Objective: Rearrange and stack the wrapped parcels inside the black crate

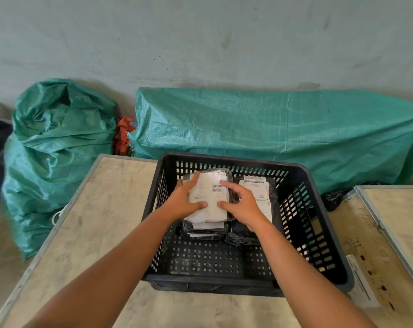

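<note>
A black slatted crate [302, 235] stands on a pale tabletop. Inside it, at the back left, lies a stack of parcels in dark wrap with white labels. The top parcel [212, 185] carries a large white barcode label. My left hand [184, 202] rests on its left side and my right hand [241, 204] on its right side, fingers spread over the label, thumbs nearly meeting at the front edge. A lower parcel [205, 229] shows under it. Another labelled parcel [264, 192] lies to the right, partly hidden by my right hand.
The near half of the crate floor [212, 259] holds nothing. The worn tabletop [101, 223] has a metal edge on the left. A second board [394, 214] adjoins at the right. Green woven sacks [58, 147] and a green-covered bulk [271, 129] stand against the wall.
</note>
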Available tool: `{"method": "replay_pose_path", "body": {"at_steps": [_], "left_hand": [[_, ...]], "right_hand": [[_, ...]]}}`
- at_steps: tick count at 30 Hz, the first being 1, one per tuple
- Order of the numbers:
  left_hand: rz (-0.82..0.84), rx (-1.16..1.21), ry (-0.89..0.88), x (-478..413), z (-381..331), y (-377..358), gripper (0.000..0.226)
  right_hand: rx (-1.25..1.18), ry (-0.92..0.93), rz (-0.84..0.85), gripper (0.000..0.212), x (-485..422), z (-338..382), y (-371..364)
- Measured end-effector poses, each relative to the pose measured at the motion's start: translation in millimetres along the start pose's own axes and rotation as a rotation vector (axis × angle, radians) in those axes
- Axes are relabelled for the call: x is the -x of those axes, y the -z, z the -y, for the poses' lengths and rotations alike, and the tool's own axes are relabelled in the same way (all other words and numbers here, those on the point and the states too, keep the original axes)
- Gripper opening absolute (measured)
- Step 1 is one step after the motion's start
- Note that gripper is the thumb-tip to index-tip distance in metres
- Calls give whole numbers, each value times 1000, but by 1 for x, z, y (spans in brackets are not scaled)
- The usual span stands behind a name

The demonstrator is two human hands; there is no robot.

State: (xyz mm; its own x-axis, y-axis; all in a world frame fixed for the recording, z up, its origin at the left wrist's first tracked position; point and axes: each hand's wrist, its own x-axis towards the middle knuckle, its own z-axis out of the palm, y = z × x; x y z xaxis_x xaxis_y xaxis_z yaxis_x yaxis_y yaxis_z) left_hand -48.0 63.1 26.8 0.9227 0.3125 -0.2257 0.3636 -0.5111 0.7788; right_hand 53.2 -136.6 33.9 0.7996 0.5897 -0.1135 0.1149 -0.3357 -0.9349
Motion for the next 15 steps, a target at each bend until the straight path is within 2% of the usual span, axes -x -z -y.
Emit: {"method": "replay_pose_path", "body": {"at_steps": [3, 8, 11, 15], "left_hand": [[18, -90, 58, -7, 9, -9, 106], [230, -278, 63, -1, 23, -18, 140], [246, -382, 10, 1, 27, -21, 134], [98, -387, -78, 4, 23, -27, 120]], "right_hand": [[225, -39, 43, 61, -8, -4, -11], [471, -92, 115, 75, -5, -7, -25], [561, -121, 154, 85, 1, -13, -32], [621, -134, 184, 100, 9, -17, -30]]}}
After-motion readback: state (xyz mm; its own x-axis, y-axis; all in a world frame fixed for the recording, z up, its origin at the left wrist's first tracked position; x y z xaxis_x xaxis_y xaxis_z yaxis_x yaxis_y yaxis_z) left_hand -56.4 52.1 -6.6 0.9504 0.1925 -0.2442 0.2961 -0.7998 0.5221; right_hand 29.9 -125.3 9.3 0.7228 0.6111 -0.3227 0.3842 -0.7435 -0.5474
